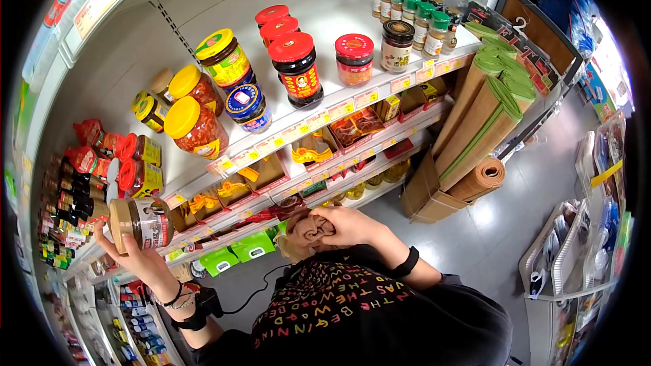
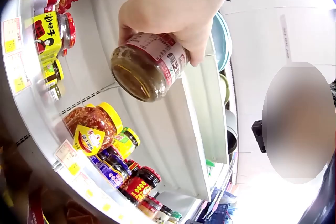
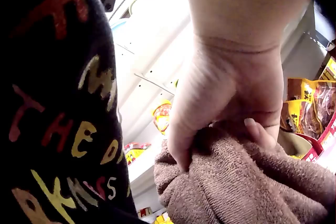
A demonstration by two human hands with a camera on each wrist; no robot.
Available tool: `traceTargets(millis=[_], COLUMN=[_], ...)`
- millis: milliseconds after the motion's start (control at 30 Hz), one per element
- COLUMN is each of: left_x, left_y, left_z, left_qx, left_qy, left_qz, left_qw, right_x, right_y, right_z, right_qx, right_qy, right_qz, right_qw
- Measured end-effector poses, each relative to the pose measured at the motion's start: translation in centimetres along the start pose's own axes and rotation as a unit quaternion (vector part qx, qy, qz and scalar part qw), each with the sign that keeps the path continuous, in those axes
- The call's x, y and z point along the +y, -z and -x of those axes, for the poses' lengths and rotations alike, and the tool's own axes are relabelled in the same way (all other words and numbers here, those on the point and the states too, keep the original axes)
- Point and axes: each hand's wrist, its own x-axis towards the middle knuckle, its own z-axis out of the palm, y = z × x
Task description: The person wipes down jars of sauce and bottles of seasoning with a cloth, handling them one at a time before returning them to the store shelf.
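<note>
My left hand (image 1: 139,261) grips a glass jar (image 1: 150,222) with a tan lid and a red-and-white label, held out in front of the shelf's left end. In the left wrist view the jar (image 2: 147,66) is tilted, its glass base toward the camera and brownish contents inside. Thumb and fingers wrap its lid end. Close to my body, my right hand (image 1: 349,226) holds a bunched brown towel (image 1: 310,229). The right wrist view shows the thumb and fingers sunk into the towel's folds (image 3: 226,182).
The white top shelf (image 1: 319,112) carries yellow-lidded jars (image 1: 196,125), red-lidded jars (image 1: 295,68) and green-capped shakers (image 1: 434,34). Lower tiers hold bagged goods (image 1: 356,127). A carton of rolled mats (image 1: 434,193) stands at the right, opposite a wire rack (image 1: 559,251).
</note>
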Motion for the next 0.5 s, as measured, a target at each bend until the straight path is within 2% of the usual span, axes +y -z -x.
traceTargets(millis=[200,267,300,333,367,433,467,500], left_x=[-1.5,-3.2,-4.4,-3.7,-3.4,-4.0,-4.6,-4.0], left_y=[-0.4,-0.4,-0.4,-1.5,-2.6,-3.7,-4.1,-5.1], left_z=[-0.4,-1.4,-2.3,-2.6,-3.3,-4.7,-5.5,-5.9], left_qx=[-0.01,-0.009,-0.011,0.003,-0.021,-0.025,-0.029,-0.033], left_qy=[0.027,-0.002,-0.011,0.029,-0.034,-0.065,-0.064,-0.018], left_qz=[0.02,-0.015,-0.026,-0.073,-0.093,-0.124,-0.144,-0.107], left_qw=[0.999,1.0,1.0,0.997,0.995,0.99,0.987,0.994], right_x=[0.1,-0.1,0.1,0.2,0.3,0.0,-0.4,-0.7], right_y=[0.3,0.5,0.3,0.3,0.3,0.5,0.8,1.0], right_z=[0.5,0.5,0.5,0.5,0.3,0.0,-0.2,-0.4], right_qx=[-0.002,-0.025,-0.004,0.006,0.012,0.007,0.001,-0.003], right_qy=[-0.014,-0.067,-0.049,-0.036,-0.016,-0.017,-0.021,-0.028], right_qz=[0.006,0.021,0.023,0.024,0.022,0.003,-0.006,-0.014], right_qw=[1.0,0.997,0.999,0.999,1.0,1.0,1.0,1.0])
